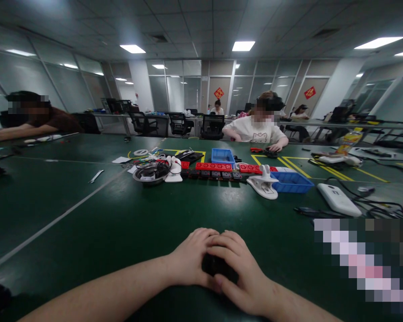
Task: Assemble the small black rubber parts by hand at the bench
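Both my hands rest together on the green table (97,223) near its front edge. My left hand (190,259) and my right hand (243,273) are curled around a small black object (216,264) between them. Most of that object is hidden by my fingers, so I cannot name it. Farther out on the table lies a row of red and black blocks (218,170), well beyond my hands.
Two blue bins (223,155) (293,182), a metal bowl with cables (151,172), white clips (263,183) and a white device (337,200) lie mid-table. One person sits across the table (258,129), another leans at the far left (30,118). Cables trail at right.
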`<move>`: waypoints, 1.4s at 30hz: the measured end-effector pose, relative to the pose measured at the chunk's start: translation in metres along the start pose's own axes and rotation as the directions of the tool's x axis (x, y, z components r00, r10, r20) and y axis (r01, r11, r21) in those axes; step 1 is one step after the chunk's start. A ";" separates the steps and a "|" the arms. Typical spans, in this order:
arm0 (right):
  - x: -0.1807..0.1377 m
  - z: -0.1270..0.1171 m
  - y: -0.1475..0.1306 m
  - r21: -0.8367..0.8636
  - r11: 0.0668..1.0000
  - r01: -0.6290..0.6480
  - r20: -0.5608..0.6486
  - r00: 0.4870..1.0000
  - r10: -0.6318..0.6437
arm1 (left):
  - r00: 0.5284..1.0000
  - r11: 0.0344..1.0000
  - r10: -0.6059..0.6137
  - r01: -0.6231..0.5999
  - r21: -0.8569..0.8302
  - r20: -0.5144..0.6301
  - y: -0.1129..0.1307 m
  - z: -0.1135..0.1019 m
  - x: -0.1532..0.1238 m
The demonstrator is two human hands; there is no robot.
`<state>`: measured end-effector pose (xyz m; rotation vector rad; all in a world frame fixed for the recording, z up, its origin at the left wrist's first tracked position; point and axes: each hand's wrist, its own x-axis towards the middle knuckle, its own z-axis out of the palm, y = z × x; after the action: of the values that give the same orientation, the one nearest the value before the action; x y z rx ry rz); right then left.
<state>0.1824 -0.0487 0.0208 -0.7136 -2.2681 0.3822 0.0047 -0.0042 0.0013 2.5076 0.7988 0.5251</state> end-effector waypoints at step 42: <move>-0.001 0.001 0.000 -0.042 0.998 0.056 0.015 0.998 -0.055 | 1.000 0.998 -0.009 0.010 0.056 -0.013 0.004 0.006 -0.003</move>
<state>0.1822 -0.0494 0.0193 -0.6702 -2.3100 0.3139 0.0069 -0.0106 -0.0018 2.5525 0.8406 0.5226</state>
